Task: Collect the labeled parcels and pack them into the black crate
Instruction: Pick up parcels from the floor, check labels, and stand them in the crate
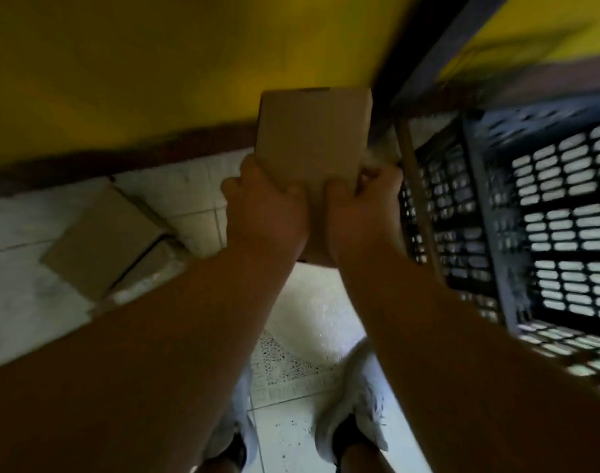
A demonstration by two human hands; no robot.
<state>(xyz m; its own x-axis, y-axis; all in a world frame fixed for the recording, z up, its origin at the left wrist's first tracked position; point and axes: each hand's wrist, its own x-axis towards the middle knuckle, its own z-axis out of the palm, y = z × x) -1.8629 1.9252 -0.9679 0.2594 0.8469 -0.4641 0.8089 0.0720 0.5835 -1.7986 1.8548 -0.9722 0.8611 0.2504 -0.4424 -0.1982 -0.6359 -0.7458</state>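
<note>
A plain brown cardboard parcel is held up in front of me above the tiled floor, its near end gripped from both sides. My left hand curls round its lower left edge and my right hand holds its lower right edge. No label shows on the face toward me. The black crate, with slotted walls and floor, stands on the floor just right of the parcel. The picture is blurred by motion.
More cardboard boxes lie on the white tiled floor at the left, against a yellow wall with a dark skirting. A dark metal frame rises behind the crate. My white shoes stand below.
</note>
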